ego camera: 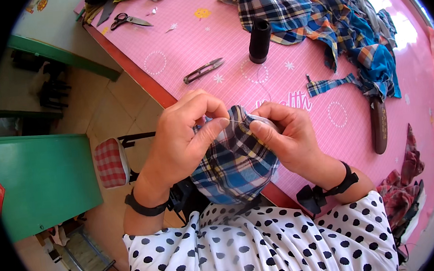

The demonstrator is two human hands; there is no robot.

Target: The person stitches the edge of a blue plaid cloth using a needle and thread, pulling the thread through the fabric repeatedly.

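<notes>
Between my hands, a piece of blue and dark plaid cloth (238, 164) hangs over the table's near edge towards my lap. My left hand (194, 133) pinches a thin sewing needle (236, 121) between thumb and forefinger. Its other end meets the cloth beside my right thumb. My right hand (287, 133) grips the upper edge of the cloth, where a pale underside shows. Beyond my hands a spool of black thread (259, 42) stands upright, with a fine thread running from its base towards me. Left of it lie thread snips (203, 71).
On the pink-covered table (209, 33) lie fabric shears (129, 21) at the far left. A heap of plaid cloth (299, 18) fills the far right, above a dark brown handle (379, 126). Red plaid scraps (401, 193) lie near my right elbow. A checked-seat chair (111, 163) stands left.
</notes>
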